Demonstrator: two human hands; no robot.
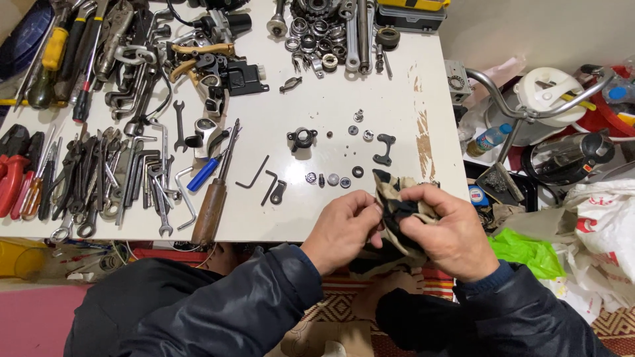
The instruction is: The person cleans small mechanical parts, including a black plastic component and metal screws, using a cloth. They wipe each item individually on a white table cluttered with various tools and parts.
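Left hand: the left hand (342,228) is curled, its fingertips pinched against the rag at the near edge of the counter; whether a small part sits inside the pinch cannot be told.
Right hand: the right hand (450,231) is closed around the rag, thumb pressed on top.
Rag: a grimy beige and black rag (397,211) is bunched between both hands, its loose end hanging below them over the lap.
Counter: a white counter (317,132) lies just beyond the hands, stained with rust-brown scuffs (422,139) beyond the right hand.
Small parts: washers and bearings (334,178) lie in a row just beyond the left hand; a black bracket (383,149) lies beyond the rag.
Allen keys: two black allen keys (261,177) rest to the left of the left hand.
Tools: wrenches (126,178) and a wooden-handled tool (210,211) crowd the counter well to the left.
Floor: a patterned mat (344,307) shows below the hands.
Room, right side: a green plastic bag (529,251), white bags (605,231), a kettle (569,155) and a chrome handlebar (529,109) pile up beside the right hand.
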